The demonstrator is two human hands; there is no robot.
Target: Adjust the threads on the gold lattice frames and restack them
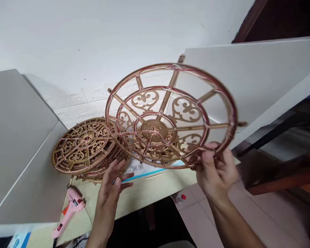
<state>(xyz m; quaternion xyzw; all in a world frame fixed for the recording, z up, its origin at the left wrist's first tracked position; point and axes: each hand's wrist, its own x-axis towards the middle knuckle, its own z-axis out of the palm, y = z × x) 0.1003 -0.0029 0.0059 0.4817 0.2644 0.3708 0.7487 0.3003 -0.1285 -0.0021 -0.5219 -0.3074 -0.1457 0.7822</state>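
Gold filigree wheel (172,81) with red-streaked rims

Item: my left hand (110,193), bare, long-fingered, with fingernails (118,182) trimmed short. Item: my right hand (214,172), bare, of matching build, with a broad, short-cut thumbnail (208,155). Item: my left forearm (100,230), bare, slim, running out of view. Item: my right forearm (235,224), likewise bare, likewise running out of view.
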